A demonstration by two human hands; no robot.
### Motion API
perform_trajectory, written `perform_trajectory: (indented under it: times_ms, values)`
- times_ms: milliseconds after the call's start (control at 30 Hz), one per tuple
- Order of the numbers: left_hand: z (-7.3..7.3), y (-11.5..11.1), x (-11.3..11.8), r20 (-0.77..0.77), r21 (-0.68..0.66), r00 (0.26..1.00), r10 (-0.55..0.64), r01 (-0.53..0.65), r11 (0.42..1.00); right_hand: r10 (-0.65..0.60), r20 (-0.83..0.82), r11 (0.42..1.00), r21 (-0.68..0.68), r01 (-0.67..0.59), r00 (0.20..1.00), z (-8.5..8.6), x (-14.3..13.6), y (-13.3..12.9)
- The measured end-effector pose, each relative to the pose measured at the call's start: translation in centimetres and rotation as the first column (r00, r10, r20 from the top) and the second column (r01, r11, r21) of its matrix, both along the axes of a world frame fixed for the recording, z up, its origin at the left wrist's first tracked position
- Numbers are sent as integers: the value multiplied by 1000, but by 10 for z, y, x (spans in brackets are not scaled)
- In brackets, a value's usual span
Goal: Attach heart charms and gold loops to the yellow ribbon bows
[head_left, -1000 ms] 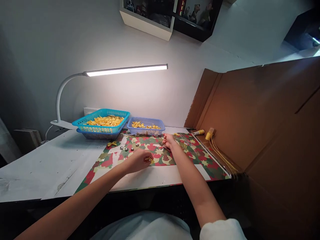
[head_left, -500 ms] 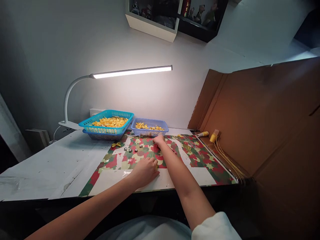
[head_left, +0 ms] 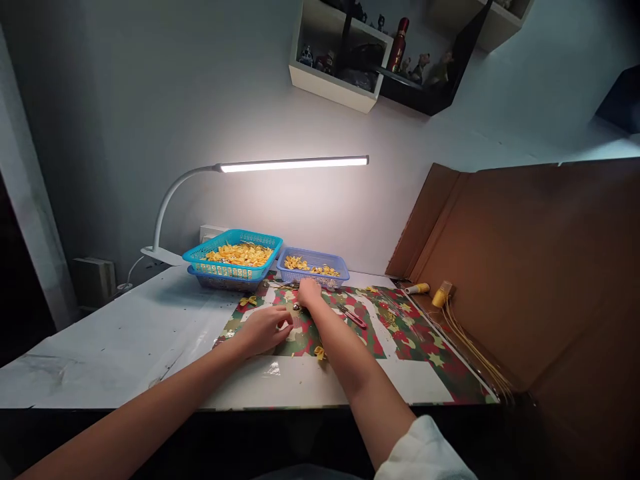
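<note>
My left hand hovers over the patterned sheet, its fingers curled and the thumb apart from them, with nothing visible between them. My right hand reaches to the back of the sheet, near the purple basket; its fingers are closed and what they hold, if anything, is hidden. A small silver bell lies just in front of it. One yellow bow is beside my right forearm, another bow lies left of my hands. Red-handled snips rest right of my right forearm.
A turquoise basket full of yellow bows stands at the back left, stacked on another basket. A lamp arches above. Along the right edge are a cardboard panel, a yellow spool and a bundle of yellow cords.
The view has shifted. My left hand has let go of a yellow bow and moved left, its fingers parting. My right hand has moved left over the bells, uncovering the snips.
</note>
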State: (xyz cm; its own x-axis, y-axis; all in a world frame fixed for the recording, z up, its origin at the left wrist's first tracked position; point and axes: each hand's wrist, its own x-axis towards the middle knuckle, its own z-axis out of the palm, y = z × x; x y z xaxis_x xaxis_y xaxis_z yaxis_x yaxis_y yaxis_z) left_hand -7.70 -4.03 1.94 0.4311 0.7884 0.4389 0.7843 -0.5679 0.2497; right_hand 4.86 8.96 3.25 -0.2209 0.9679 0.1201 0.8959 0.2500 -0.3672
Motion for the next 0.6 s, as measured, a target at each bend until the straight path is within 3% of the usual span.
perform_trajectory:
  times_ms: [200, 433, 600]
  values:
    - [-8, 3, -3, 84, -25, 996, -7, 9, 1000, 126, 108, 992, -28, -124, 986, -1, -6, -3]
    - [-18, 0, 5, 99, -26, 994, -50, 53, 998, 312, 110, 949, -74, -305, 944, -1, -11, -12]
    - [-20, 1, 6, 118, 10, 989, -85, 84, 996, 346, 112, 938, -46, -343, 931, -2, -6, -18]
